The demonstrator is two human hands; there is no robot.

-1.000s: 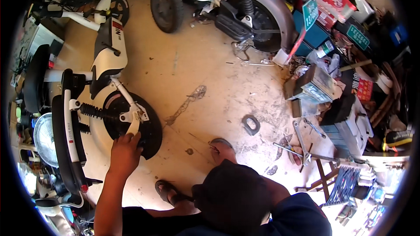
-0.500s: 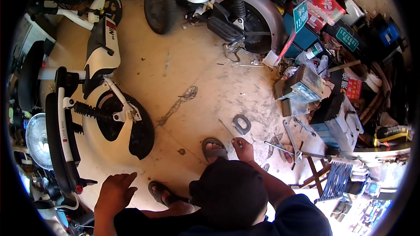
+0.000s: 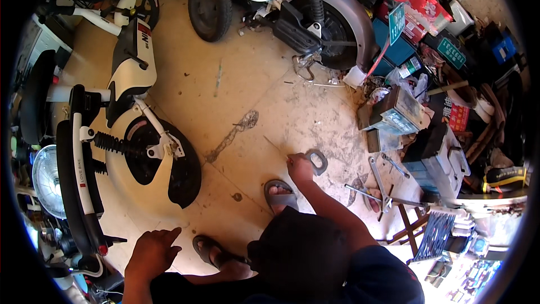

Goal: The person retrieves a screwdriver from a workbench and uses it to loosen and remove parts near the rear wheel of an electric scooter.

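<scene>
My right hand [image 3: 300,169] is closed around a thin, straight rod-like tool [image 3: 275,146]. Its slim shaft points up and left over the floor, while its grip end is hidden in my fist. Just right of that hand, a dark grey oval ring [image 3: 316,162] lies on the floor. At the lower left my left hand [image 3: 153,252] holds nothing, with its fingers stretched and thumb apart. Nearest to it is the rear wheel [image 3: 183,171] of a white electric scooter [image 3: 115,152], which it does not touch.
Wrenches [image 3: 380,183] lie on the floor at right, beside old batteries [image 3: 394,110] and piled boxes. A second scooter [image 3: 337,39] and a loose tyre [image 3: 210,11] stand at the back. A dark cap [image 3: 298,253] and sandalled feet [image 3: 279,194] fill the lower middle.
My right hand has moved left and away from me, carrying the thin rod with it. My left hand has shifted slightly down and right, its fingers still stretched.
</scene>
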